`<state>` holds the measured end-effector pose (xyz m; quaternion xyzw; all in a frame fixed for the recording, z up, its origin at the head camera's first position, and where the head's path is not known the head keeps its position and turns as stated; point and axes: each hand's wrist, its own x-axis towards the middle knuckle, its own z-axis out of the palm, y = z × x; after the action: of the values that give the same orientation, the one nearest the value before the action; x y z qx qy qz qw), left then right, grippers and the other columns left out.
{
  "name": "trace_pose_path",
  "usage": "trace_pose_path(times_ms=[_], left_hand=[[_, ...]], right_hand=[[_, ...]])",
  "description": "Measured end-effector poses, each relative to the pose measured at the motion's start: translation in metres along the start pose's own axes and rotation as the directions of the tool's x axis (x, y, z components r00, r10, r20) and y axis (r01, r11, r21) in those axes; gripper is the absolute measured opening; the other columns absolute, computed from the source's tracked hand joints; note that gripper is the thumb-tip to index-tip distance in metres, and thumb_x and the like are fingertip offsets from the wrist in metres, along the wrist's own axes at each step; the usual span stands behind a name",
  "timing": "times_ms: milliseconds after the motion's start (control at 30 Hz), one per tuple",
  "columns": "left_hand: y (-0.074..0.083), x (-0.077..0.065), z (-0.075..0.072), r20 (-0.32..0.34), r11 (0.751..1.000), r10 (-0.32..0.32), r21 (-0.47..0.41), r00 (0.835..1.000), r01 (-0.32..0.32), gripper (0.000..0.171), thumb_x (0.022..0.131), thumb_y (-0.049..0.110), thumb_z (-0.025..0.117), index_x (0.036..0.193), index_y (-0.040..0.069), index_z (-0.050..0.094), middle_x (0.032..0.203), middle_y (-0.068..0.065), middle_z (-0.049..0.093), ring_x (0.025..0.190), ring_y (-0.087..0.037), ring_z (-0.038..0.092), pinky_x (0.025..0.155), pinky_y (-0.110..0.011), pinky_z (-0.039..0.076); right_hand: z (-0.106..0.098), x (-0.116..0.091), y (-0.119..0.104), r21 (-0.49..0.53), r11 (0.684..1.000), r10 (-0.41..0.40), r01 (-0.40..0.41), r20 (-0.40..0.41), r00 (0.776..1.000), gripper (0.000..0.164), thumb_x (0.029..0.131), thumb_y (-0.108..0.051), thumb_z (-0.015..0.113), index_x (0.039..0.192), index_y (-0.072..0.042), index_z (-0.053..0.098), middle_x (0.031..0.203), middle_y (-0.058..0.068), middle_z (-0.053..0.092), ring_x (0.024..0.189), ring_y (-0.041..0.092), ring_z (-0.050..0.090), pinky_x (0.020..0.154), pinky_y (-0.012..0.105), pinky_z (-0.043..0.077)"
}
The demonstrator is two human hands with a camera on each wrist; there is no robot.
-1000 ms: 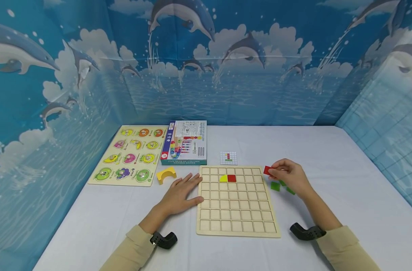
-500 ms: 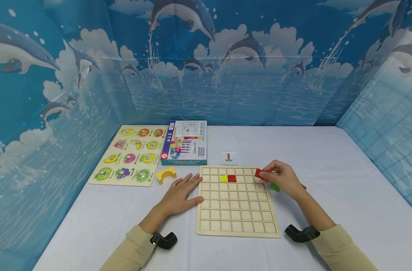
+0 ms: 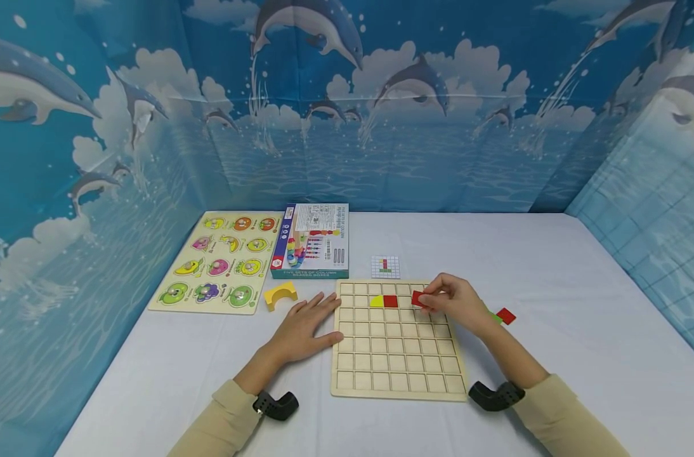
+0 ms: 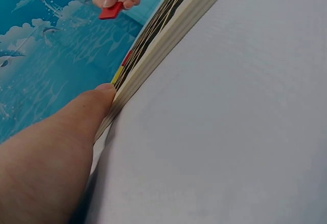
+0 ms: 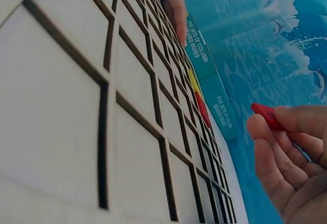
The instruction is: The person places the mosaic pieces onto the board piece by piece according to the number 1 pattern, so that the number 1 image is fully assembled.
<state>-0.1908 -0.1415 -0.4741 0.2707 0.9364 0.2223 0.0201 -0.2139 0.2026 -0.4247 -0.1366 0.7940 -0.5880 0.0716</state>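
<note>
A wooden grid board (image 3: 401, 362) lies on the white tablecloth. In its second row sit a yellow tile (image 3: 377, 301) with a rounded corner and, directly right of it, a red square tile (image 3: 390, 301). My right hand (image 3: 454, 303) pinches another red tile (image 5: 267, 116) between thumb and fingers, held above the upper right part of the grid. At the board's left edge my left hand (image 3: 306, 331) rests with fingers spread; its thumb (image 4: 104, 94) touches the rim in the left wrist view. Partly hidden by the right forearm are a red tile (image 3: 505, 316) and a green tile (image 3: 496, 317).
Behind the board lies a small pattern card (image 3: 385, 267) with a coloured grid. A boxed toy set (image 3: 311, 241) and a fruit peg puzzle (image 3: 216, 263) lie at the back left. A yellow arch block (image 3: 280, 294) stands near the left fingertips.
My right hand has carried the red tile leftward, from beside the board to over its upper right squares. A red tile on the cloth has come into view behind the wrist. The left hand stays put.
</note>
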Motion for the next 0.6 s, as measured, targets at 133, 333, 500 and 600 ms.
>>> trace_pose_path(times_ms=[133, 333, 500, 600], left_hand=[[0.0, 0.0, 0.0, 0.001, 1.0, 0.001, 0.0, 1.0, -0.001, 0.074, 0.094, 0.06, 0.049, 0.153, 0.019, 0.035, 0.158, 0.005, 0.027, 0.147, -0.019, 0.017, 0.116, -0.046, 0.014], [-0.001, 0.0, 0.0, -0.004, 1.0, 0.008, -0.002, 1.0, -0.008, 0.074, 0.094, 0.061, 0.049, 0.153, 0.019, 0.035, 0.158, 0.004, 0.027, 0.147, -0.019, 0.017, 0.116, -0.046, 0.014], [-0.001, 0.0, 0.001, -0.003, 1.0, 0.007, 0.001, 1.0, -0.007, 0.074, 0.094, 0.061, 0.048, 0.153, 0.019, 0.034, 0.159, 0.005, 0.027, 0.147, -0.019, 0.017, 0.116, -0.046, 0.014], [-0.002, 0.0, 0.001, -0.002, 1.0, 0.005, 0.002, 1.0, -0.005, 0.074, 0.094, 0.061, 0.048, 0.153, 0.019, 0.035, 0.159, 0.005, 0.027, 0.147, -0.019, 0.017, 0.116, -0.045, 0.014]], right_hand=[[0.007, 0.003, -0.002, 0.003, 1.0, 0.021, -0.021, 0.019, 1.0, 0.02, 0.091, -0.007, 0.069, 0.098, 0.007, 0.056, 0.096, 0.018, 0.065, 0.079, 0.032, 0.072, 0.075, 0.033, 0.058], [0.017, 0.007, -0.005, -0.018, 1.0, 0.02, -0.02, 0.027, 0.999, 0.016, 0.09, -0.004, 0.068, 0.096, 0.006, 0.058, 0.094, 0.016, 0.065, 0.079, 0.031, 0.072, 0.072, 0.035, 0.058], [0.023, 0.009, -0.003, -0.016, 1.0, 0.015, -0.015, 0.038, 0.999, 0.014, 0.09, -0.004, 0.069, 0.095, 0.004, 0.059, 0.093, 0.015, 0.066, 0.079, 0.034, 0.071, 0.071, 0.037, 0.059], [0.027, 0.009, -0.003, -0.012, 1.0, 0.012, -0.011, 0.046, 0.999, 0.014, 0.09, -0.005, 0.069, 0.094, 0.004, 0.059, 0.092, 0.014, 0.066, 0.078, 0.034, 0.071, 0.07, 0.036, 0.059]])
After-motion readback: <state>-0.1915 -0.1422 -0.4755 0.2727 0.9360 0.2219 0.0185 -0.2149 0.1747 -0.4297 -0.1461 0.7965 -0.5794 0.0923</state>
